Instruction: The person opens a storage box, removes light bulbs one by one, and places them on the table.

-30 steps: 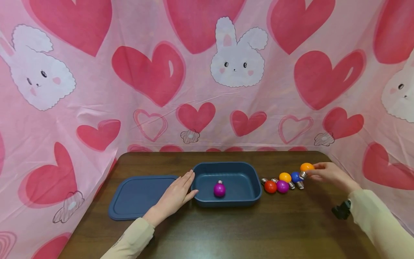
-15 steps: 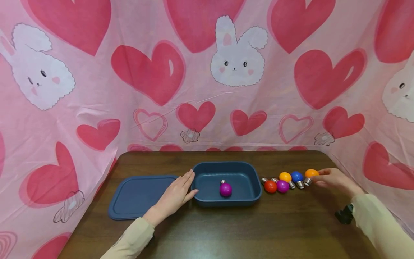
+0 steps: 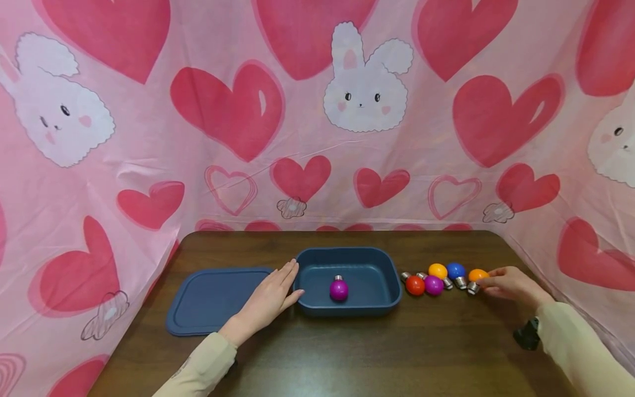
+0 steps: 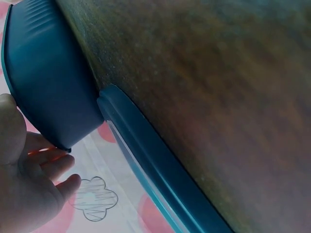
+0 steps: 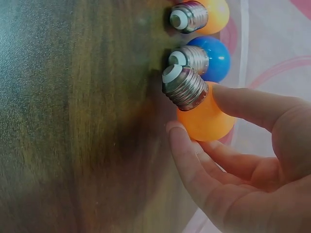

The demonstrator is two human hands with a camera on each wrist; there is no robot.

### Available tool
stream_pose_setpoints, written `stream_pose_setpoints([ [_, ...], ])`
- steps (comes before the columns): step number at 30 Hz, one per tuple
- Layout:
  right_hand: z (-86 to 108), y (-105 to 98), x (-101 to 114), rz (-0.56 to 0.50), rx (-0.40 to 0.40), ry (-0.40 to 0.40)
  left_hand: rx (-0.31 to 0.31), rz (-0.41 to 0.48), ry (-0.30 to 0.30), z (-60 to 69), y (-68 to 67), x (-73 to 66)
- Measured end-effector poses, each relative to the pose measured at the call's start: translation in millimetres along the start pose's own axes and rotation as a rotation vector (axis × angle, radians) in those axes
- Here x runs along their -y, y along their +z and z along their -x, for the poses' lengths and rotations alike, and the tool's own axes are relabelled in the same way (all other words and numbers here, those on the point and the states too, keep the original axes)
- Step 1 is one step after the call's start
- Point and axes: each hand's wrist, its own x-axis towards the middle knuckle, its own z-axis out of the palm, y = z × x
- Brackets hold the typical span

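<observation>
At the right end of a row of bulbs, my right hand point(image 3: 517, 285) pinches an orange light bulb point(image 3: 478, 276) between thumb and fingers. Its metal screw base points toward the near side, low at the table. Left of it lie a blue bulb point(image 3: 455, 271), another orange bulb point(image 3: 437, 271), a purple bulb point(image 3: 434, 285) and a red bulb point(image 3: 415, 285). My left hand point(image 3: 268, 298), fingers straight, touches the left rim of a dark blue box point(image 3: 347, 311). Inside the box is one purple bulb point(image 3: 339, 289).
A flat blue lid point(image 3: 213, 300) lies left of the box, partly behind my left hand. The brown wooden table point(image 3: 357, 358) stretches in front. A pink cloth point(image 3: 292, 132) with hearts and rabbits hangs behind and at both sides.
My right hand has brought the orange bulb down and slightly right, away from the blue one. The purple bulb in the box rolled right, then back left. My left hand stays put.
</observation>
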Motion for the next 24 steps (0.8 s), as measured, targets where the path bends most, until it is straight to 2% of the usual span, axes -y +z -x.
stream_pose_setpoints([
  [7, -3.1, 3.1, -0.8, -0.108, 0.034, 0.025, -0.007, 0.003, 0.006, 0.0, 0.1, 0.7],
  [24, -6.9, 2.2, -1.5, -0.073, 0.045, 0.046, 0.002, 0.002, 0.005, -0.2, 1.4, 2.4],
])
